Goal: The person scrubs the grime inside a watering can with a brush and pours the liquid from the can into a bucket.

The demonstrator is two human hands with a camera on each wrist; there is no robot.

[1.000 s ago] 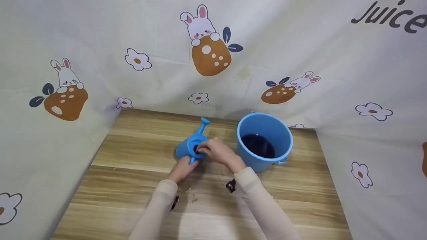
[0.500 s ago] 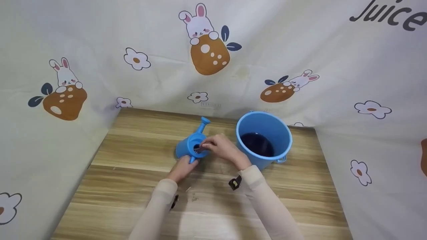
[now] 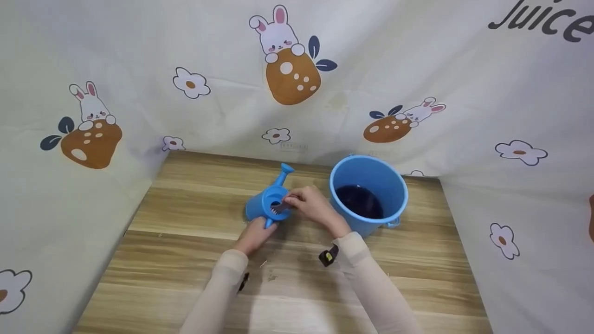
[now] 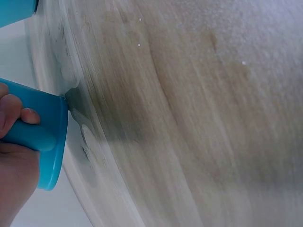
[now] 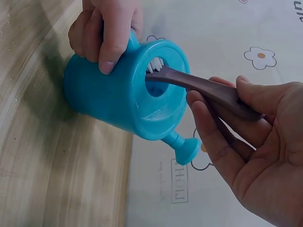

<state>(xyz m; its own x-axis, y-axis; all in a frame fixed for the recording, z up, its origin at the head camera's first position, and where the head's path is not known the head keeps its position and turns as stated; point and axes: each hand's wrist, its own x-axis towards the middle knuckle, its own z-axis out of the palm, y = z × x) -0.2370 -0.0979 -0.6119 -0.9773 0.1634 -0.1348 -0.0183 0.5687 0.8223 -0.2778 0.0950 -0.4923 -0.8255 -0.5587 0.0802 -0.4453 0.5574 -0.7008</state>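
Observation:
A small blue watering can point(image 3: 256, 207) stands on the wooden table in the head view, its spout pointing to the back. My left hand point(image 3: 255, 235) grips the can's handle; its curled fingers show in the left wrist view. In my right hand point(image 3: 318, 209) is a brush, pinched between thumb and fingers by its handle. The right wrist view shows the brush point(image 5: 203, 86) with a dark brown handle and white bristles. Its bristled head sits in the can's round top opening, partly hidden inside.
To the right stands a blue bucket point(image 3: 394, 204) with dark liquid in the bottom. White cloth walls point(image 3: 222, 116) with rabbit and flower prints enclose the wooden table point(image 3: 185, 260). Wet patches point(image 4: 90, 142) show on the wood near the can.
My right hand has shifted slightly right and drawn the brush partly out of the can's opening, so its white bristles now show. The left hand and watering can have stayed in place.

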